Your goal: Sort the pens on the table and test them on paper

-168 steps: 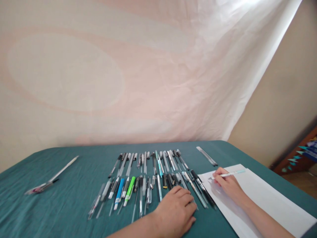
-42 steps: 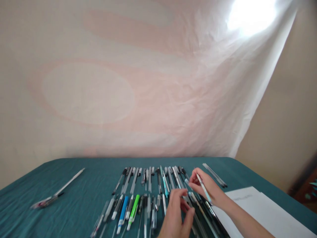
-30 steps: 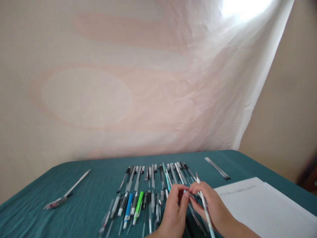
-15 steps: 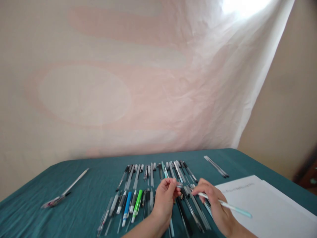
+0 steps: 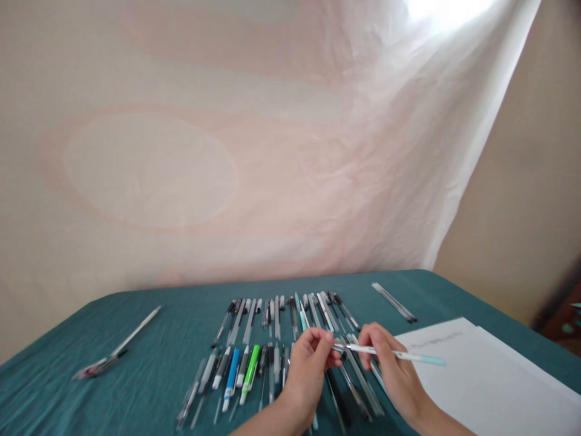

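Between the thumb and fingers of my left hand (image 5: pixel 313 357) is a small clear piece (image 5: pixel 337 347) that looks like a pen cap, mostly hidden by the fingertips. My right hand (image 5: pixel 390 369) grips a slim white pen (image 5: pixel 411 356) with a pale blue end pointing right. The pen lies nearly level, and its tip meets the clear piece; whether it is inside cannot be made out. Below and behind both hands, rows of pens lie on the green cloth, among them a blue pen (image 5: pixel 231 376) and a bright green pen (image 5: pixel 250 372).
White paper (image 5: pixel 494 375) with a line of writing lies at the right. Several thin clear sticks (image 5: pixel 394 301) rest at the back right. A long white pen-like item (image 5: pixel 136 332) and a clear packet (image 5: pixel 93 368) lie at the left. A pale sheet (image 5: pixel 272 169) hangs behind the table.
My right hand has shifted slightly left and levelled the white pen, bringing its tip to the clear piece in my left hand. My left hand still pinches that piece.
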`<state>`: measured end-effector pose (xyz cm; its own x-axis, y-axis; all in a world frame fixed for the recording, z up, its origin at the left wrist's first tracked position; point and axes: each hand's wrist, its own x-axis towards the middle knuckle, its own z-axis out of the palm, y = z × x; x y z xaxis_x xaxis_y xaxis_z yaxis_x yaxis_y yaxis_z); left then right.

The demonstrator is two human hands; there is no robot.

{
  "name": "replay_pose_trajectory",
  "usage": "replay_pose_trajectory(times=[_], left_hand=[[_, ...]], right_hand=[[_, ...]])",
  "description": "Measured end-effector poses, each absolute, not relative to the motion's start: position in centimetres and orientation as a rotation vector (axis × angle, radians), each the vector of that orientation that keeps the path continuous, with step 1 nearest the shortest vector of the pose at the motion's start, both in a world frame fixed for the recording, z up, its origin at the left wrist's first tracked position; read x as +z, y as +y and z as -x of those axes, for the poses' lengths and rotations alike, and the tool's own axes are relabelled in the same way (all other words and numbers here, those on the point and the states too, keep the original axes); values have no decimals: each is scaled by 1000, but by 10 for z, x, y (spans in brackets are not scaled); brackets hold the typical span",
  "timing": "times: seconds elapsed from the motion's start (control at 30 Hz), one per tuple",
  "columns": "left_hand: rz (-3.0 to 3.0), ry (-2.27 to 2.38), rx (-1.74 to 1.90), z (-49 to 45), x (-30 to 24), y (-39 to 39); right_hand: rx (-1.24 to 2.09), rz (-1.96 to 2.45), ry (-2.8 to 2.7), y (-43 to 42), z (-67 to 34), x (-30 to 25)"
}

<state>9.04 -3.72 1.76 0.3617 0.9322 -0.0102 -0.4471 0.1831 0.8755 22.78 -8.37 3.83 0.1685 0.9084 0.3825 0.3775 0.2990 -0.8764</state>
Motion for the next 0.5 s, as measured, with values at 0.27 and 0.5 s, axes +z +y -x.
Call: replay_pose_trajectory(times=[0.27,0.5], left_hand=[[-1150,520,935,-92,27,-51],[-1345,524,857,-89,25,-55]], right_hand=[[754,1193,-1412,-87,-222,36],[794,1178,-1354,-85,-219,33]])
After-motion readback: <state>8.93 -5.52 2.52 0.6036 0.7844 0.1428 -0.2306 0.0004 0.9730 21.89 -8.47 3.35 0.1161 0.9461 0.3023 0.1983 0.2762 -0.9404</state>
